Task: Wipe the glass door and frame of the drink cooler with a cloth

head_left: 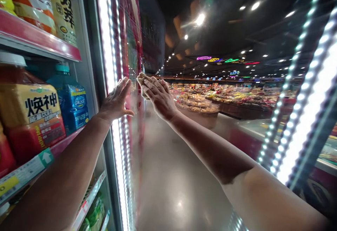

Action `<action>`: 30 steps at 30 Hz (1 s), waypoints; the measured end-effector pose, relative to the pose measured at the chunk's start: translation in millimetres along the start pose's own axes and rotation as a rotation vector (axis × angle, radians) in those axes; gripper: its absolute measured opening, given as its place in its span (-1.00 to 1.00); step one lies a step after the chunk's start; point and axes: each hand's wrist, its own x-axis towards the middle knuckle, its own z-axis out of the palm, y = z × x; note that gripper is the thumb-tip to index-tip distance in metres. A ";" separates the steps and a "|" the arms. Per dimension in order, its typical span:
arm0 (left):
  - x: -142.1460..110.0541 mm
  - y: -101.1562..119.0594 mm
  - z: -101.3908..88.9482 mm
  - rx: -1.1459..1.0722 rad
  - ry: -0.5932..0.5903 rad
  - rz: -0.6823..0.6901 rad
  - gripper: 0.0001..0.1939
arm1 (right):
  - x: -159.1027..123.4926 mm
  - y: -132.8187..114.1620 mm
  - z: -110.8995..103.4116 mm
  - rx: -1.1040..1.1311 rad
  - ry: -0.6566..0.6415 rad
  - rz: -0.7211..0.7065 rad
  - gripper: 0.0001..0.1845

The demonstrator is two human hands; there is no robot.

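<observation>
My left hand (pixel 116 99) lies flat with fingers stretched out against the lit frame of a drinks fridge (pixel 112 48). My right hand (pixel 158 96) is raised beside it, pressing a crumpled beige cloth (pixel 142 79) against the glass door (pixel 131 62); its fingers are closed over the cloth. Both arms reach forward from the lower edge of the view.
Fridge shelves at left hold a red and yellow bottle (pixel 31 115), a blue bottle (pixel 72 101) and yellow packs (pixel 61 10) above. A second lit glass door (pixel 302 101) stands at right. A glossy aisle floor (pixel 171 175) leads to produce stands (pixel 226 99).
</observation>
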 end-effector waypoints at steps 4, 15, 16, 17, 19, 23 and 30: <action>-3.0 21.8 -11.1 0.157 0.008 -0.181 0.42 | 1.7 -5.5 7.6 0.032 -0.018 -0.054 -0.49; -11.8 30.1 -6.4 0.165 0.076 -0.324 0.53 | 15.0 -25.8 19.3 0.046 -0.040 -0.087 -0.53; -12.6 32.2 -7.0 0.173 0.084 -0.331 0.52 | 16.0 -27.0 19.7 0.047 -0.050 -0.101 -0.55; -13.3 34.5 -8.0 0.181 0.090 -0.338 0.51 | 18.3 -27.5 20.3 0.050 -0.051 -0.109 -0.55; -14.4 38.7 -10.3 0.197 0.096 -0.352 0.50 | 25.7 -27.4 22.7 0.058 -0.025 -0.101 -0.55; -16.0 41.4 -11.5 0.198 0.119 -0.364 0.52 | 37.0 -29.7 35.4 0.054 0.062 -0.071 -0.51; -20.9 40.4 -5.4 0.223 0.192 -0.366 0.52 | 39.6 -40.2 45.0 0.027 -0.014 -0.136 -0.52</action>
